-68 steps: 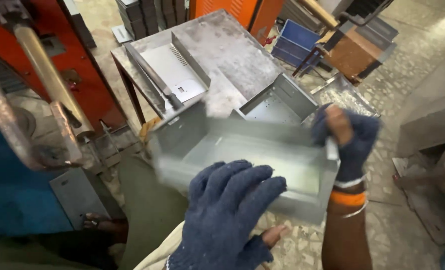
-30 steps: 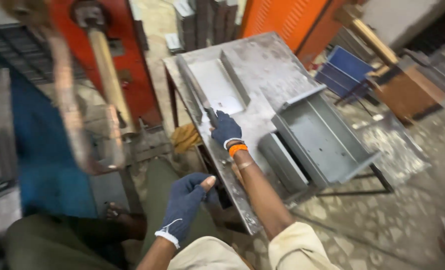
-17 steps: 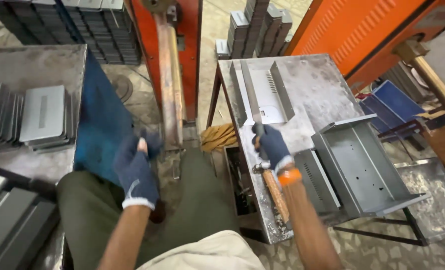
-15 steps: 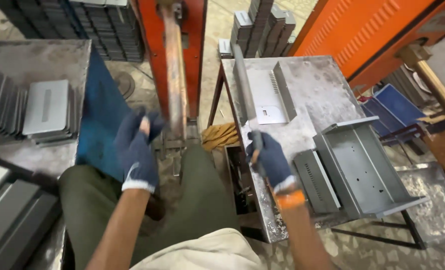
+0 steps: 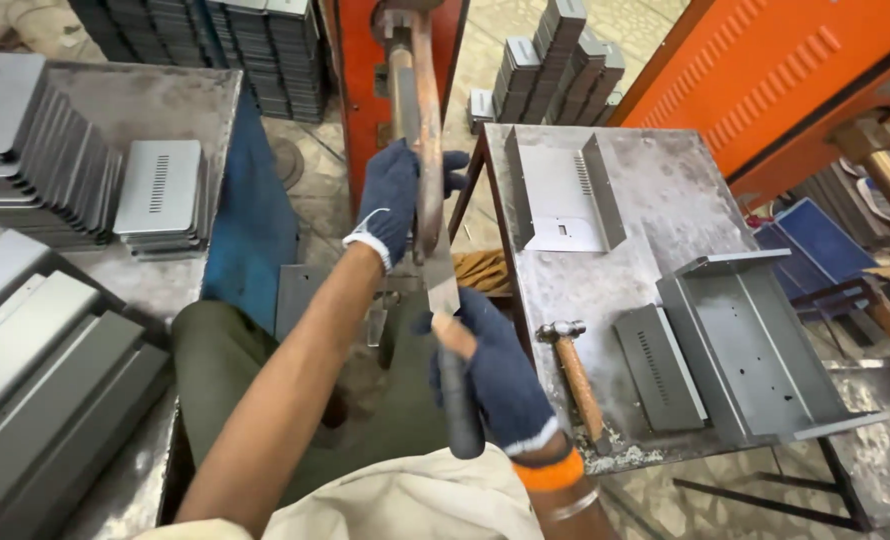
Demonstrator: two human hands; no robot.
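Observation:
My left hand (image 5: 397,196), in a blue knit glove, grips the copper-coloured arm (image 5: 427,120) of a red machine (image 5: 365,90) straight ahead. In my right hand (image 5: 500,385), also gloved and with an orange wristband, is a flat metal file (image 5: 441,290) held by its dark handle. The file's blade points up and rests against the lower end of the copper arm, just below my left hand. My green-trousered legs show under both arms.
At right, a grey steel table (image 5: 665,200) carries a wooden-handled hammer (image 5: 577,385), a small vented panel (image 5: 657,366), an open grey metal box (image 5: 755,345) and a bent sheet bracket (image 5: 565,190). Stacks of grey vented panels (image 5: 75,170) fill the left bench. An orange wall (image 5: 795,80) stands at far right.
The grey box went from my hands onto the right table. My right hand took the file from the table edge and swung it to the copper arm; my left hand rose and gripped that arm.

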